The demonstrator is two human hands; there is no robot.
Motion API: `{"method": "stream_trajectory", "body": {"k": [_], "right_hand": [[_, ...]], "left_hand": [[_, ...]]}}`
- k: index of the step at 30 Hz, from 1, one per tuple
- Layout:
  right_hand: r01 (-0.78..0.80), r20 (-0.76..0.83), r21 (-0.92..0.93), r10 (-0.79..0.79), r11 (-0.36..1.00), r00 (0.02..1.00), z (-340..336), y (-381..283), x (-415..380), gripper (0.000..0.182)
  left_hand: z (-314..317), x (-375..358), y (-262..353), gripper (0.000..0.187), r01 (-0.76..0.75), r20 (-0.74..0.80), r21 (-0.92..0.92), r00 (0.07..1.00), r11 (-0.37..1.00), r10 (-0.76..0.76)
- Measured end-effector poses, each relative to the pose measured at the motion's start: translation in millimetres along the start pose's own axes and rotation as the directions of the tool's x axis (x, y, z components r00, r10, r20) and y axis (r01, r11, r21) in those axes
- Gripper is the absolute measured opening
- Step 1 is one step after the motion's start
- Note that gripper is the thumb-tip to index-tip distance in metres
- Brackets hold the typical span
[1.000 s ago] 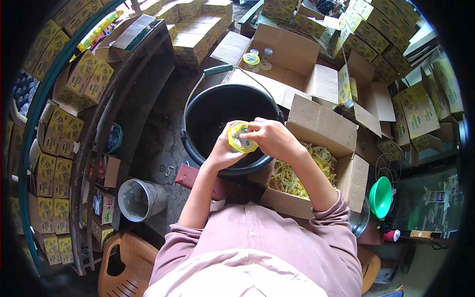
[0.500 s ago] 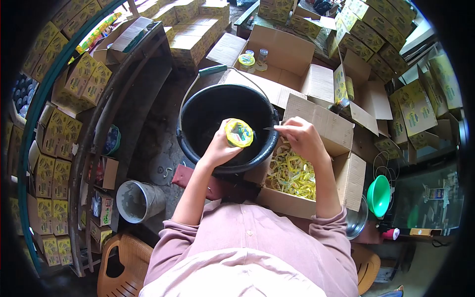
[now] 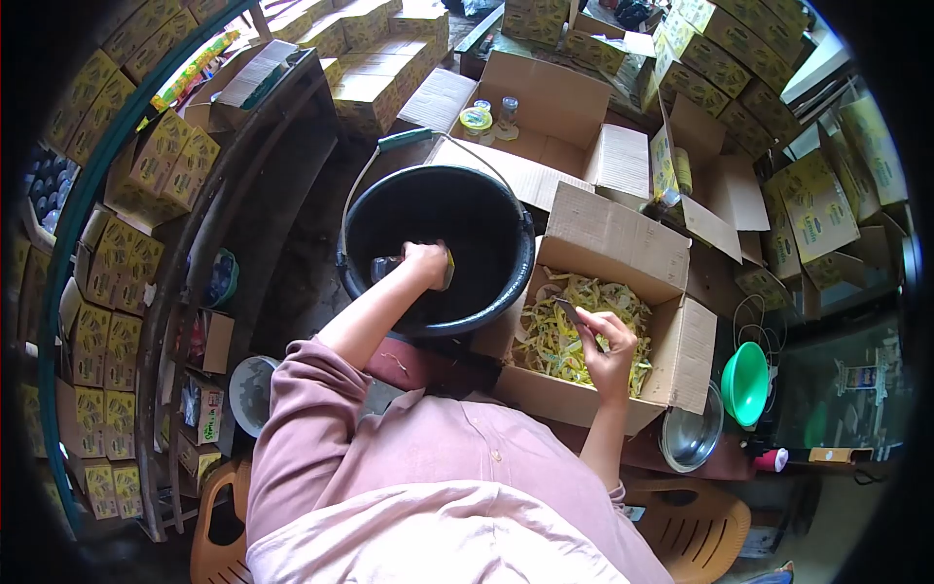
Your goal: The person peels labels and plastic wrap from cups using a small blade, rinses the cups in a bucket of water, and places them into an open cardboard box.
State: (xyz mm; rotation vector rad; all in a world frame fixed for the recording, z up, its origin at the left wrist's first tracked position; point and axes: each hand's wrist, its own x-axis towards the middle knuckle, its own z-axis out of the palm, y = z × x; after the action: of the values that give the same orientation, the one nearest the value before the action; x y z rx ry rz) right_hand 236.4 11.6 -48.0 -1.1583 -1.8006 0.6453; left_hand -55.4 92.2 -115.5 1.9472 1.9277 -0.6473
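Inside the rim of a large black bucket (image 3: 506, 204), my left hand (image 3: 424, 261) is closed around a jar (image 3: 386, 269) turned on its side. Its dark end sticks out left of the hand, and a bit of yellow shows on the right. Fingers hide most of it. My right hand (image 3: 608, 348) pinches a small knife blade (image 3: 568, 310) above an open cardboard box (image 3: 615, 226). Yellow and white strips (image 3: 555, 336), like plastic wrapping scraps, fill that box.
Behind, another open carton (image 3: 555, 88) holds a yellow-lidded jar (image 3: 476, 121) and clear jars. A green bowl (image 3: 744, 384) and metal bowl (image 3: 693, 443) sit at right. A grey bucket (image 3: 251, 394) stands left. Stacked yellow cartons (image 3: 379, 83) surround the workspace.
My left hand has moved left and tipped the jar sideways, its yellow top turning away from view. My right hand has dropped from the bucket's rim to over the box of strips.
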Motion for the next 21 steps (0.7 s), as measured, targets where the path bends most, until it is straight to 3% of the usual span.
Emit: {"method": "stream_trajectory", "body": {"k": [6,21], "right_hand": [[-0.085,-0.006,0.019,0.085,0.996,0.996,-4.5,6.3,-17.1,0.028],[-0.073,0.017,0.06,0.072,0.996,0.997,2.6,6.5,-22.0,0.029]], "left_hand": [[-15.3,-0.1,5.7,0.068,0.021,0.113,0.123,0.993,0.992,-0.035],[-23.3,-14.8,10.3,0.067,0.125,0.023,0.334,0.99,0.934,-0.14]]}}
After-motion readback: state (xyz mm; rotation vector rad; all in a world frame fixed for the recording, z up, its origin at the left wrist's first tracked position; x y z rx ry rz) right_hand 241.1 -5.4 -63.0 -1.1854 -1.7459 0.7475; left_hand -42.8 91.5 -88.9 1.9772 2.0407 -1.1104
